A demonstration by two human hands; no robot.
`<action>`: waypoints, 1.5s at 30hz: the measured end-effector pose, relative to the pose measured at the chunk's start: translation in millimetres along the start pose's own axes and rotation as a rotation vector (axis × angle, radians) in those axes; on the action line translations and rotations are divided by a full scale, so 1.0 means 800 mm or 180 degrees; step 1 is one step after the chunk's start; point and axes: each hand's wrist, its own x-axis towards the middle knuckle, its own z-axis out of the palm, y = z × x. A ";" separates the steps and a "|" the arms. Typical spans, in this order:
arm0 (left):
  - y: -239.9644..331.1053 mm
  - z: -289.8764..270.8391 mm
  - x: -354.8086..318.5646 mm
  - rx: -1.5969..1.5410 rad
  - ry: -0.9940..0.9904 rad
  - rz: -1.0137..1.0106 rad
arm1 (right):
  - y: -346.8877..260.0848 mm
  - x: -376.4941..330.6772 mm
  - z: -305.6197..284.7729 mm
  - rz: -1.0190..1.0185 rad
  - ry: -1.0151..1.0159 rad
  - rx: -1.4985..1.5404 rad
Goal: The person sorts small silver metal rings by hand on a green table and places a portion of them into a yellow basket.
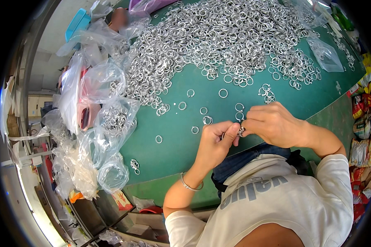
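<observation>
My left hand (215, 142) and my right hand (272, 123) meet just above the near edge of the green table (173, 152). Together they pinch a small silver metal ring (241, 131) between thumbs and fingertips; most of it is hidden by the fingers. A thin bangle circles my left wrist. Loose single rings (203, 110) lie scattered on the green surface just beyond my hands. A big heap of silver rings (218, 37) covers the far half of the table.
Clear plastic bags (107, 123), some holding rings, pile along the table's left edge. Another clear bag (325, 53) lies at the far right. Colourful packets (362, 123) stack at the right. A turquoise tray (76, 22) sits far left.
</observation>
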 end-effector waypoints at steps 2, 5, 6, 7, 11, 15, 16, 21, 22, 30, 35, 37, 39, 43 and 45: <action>-0.006 0.006 -0.001 0.0347 0.0309 0.0512 | -0.001 0.000 0.000 0.0168 -0.0039 0.0211; -0.011 0.008 -0.001 0.0429 0.0522 0.0689 | -0.007 0.002 0.001 0.0664 -0.0061 0.0879; -0.011 0.008 0.000 0.0383 0.0544 0.0654 | -0.011 0.002 0.004 0.0845 -0.0065 0.1217; -0.010 0.006 0.000 0.0109 0.0353 0.0483 | -0.013 0.002 0.005 0.1026 -0.0069 0.1555; -0.008 -0.002 -0.003 -0.0616 -0.0210 0.0007 | -0.016 0.000 0.001 0.1231 -0.0181 0.1947; -0.010 0.010 -0.007 -0.0260 0.0221 0.0540 | -0.021 0.001 0.001 0.1665 -0.0337 0.2150; -0.014 0.014 -0.008 -0.0057 0.0398 0.0832 | -0.023 0.002 0.000 0.1830 -0.0425 0.2278; -0.009 0.018 -0.009 -0.0037 0.0492 0.0892 | -0.023 -0.008 0.021 0.1362 0.0146 0.2200; -0.008 0.019 -0.010 -0.0051 0.0531 0.0887 | -0.025 -0.008 0.023 0.1093 0.0385 0.1819; -0.012 0.027 -0.014 -0.0621 0.0550 0.0549 | -0.025 -0.008 0.030 0.0550 0.0667 0.1113; -0.019 0.029 -0.015 -0.0326 0.0695 0.0770 | -0.025 -0.008 0.028 0.0421 0.0676 0.0880; -0.017 0.030 -0.017 -0.0198 0.0807 0.0842 | -0.025 -0.008 0.029 0.0424 0.0666 0.0886; -0.016 0.032 -0.017 0.0095 0.1040 0.1081 | -0.026 -0.006 0.026 0.0698 0.0443 0.1323; -0.024 0.033 -0.018 0.0399 0.1386 0.1549 | -0.033 0.002 0.013 0.1903 -0.0321 0.3149; -0.029 0.029 -0.018 0.0722 0.1461 0.1769 | -0.030 0.003 0.012 0.2357 -0.0508 0.3817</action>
